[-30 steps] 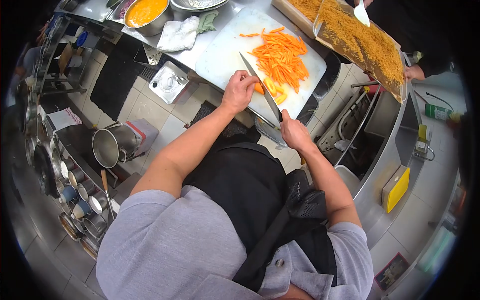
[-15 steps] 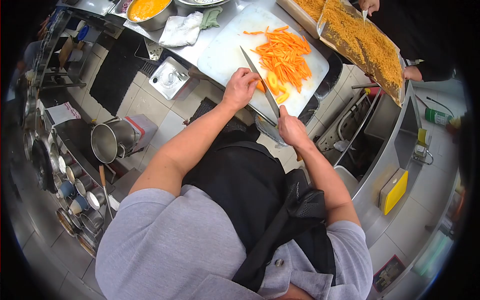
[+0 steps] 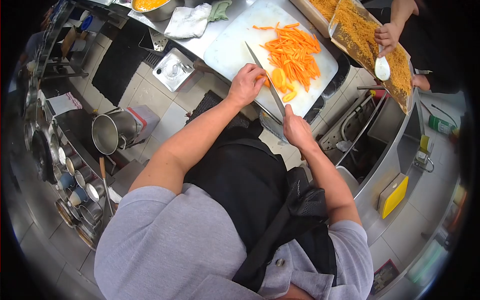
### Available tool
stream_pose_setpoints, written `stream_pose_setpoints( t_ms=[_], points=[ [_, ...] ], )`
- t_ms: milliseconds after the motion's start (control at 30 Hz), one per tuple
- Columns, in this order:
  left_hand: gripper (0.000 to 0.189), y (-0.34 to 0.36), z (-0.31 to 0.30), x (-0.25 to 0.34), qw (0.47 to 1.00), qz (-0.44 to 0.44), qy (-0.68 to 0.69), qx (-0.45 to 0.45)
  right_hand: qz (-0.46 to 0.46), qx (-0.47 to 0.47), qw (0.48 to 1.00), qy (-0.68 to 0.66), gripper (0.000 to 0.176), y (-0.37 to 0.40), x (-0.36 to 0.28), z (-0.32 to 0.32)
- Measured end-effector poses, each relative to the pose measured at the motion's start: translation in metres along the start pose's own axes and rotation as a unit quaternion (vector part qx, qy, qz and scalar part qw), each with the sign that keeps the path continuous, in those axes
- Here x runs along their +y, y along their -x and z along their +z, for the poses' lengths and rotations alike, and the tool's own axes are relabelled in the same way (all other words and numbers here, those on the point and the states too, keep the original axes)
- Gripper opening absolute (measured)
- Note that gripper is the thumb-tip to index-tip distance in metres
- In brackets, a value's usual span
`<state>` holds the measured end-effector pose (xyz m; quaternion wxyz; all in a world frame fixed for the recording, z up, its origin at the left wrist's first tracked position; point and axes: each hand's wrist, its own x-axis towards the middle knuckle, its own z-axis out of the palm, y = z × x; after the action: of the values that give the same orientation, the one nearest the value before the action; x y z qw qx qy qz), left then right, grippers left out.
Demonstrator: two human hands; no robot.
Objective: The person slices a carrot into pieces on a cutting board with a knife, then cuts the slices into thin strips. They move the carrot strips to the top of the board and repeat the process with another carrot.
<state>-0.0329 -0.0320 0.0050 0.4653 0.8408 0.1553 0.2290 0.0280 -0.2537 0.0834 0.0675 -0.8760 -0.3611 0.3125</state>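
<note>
My right hand (image 3: 297,129) is closed around the handle of a long chef's knife (image 3: 276,95), whose blade slants across the white cutting board (image 3: 227,47). With fingers curled, my left hand (image 3: 246,84) presses a piece of carrot (image 3: 260,78) against the board, right beside the blade. Much of that carrot is hidden under the fingers. On the blade's other side lie several oval carrot slices (image 3: 278,77). Beyond them, a loose heap of thin carrot sticks (image 3: 295,52) covers the board's right part.
A co-worker's hand (image 3: 388,37) holds a white spoon (image 3: 382,69) over a tray of orange crumbs (image 3: 357,35) at upper right. A folded white cloth (image 3: 187,21) and a metal pot of orange food (image 3: 150,6) stand behind the board. Below left is a lidded steel container (image 3: 173,70).
The oval slices beside the blade have shifted and look like more. The co-worker's hand and spoon have come lower over the tray. My view has shifted slightly.
</note>
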Motion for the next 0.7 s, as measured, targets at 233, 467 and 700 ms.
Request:
stream_pose_setpoints(
  t_ms=[233,467,700],
  points=[
    [0.015,-0.002,0.001,-0.005,0.999,0.023,0.003,0.025,0.002,-0.012,1.000,0.009,0.017,-0.004,-0.006,-0.022],
    [0.013,-0.003,0.001,-0.006,1.000,0.010,0.018,0.020,0.019,-0.024,0.999,0.017,0.019,0.033,-0.020,-0.043],
    [0.012,-0.003,-0.003,-0.004,1.000,0.003,0.024,0.010,0.011,-0.008,1.000,-0.009,0.025,-0.007,0.004,0.008]
  ],
)
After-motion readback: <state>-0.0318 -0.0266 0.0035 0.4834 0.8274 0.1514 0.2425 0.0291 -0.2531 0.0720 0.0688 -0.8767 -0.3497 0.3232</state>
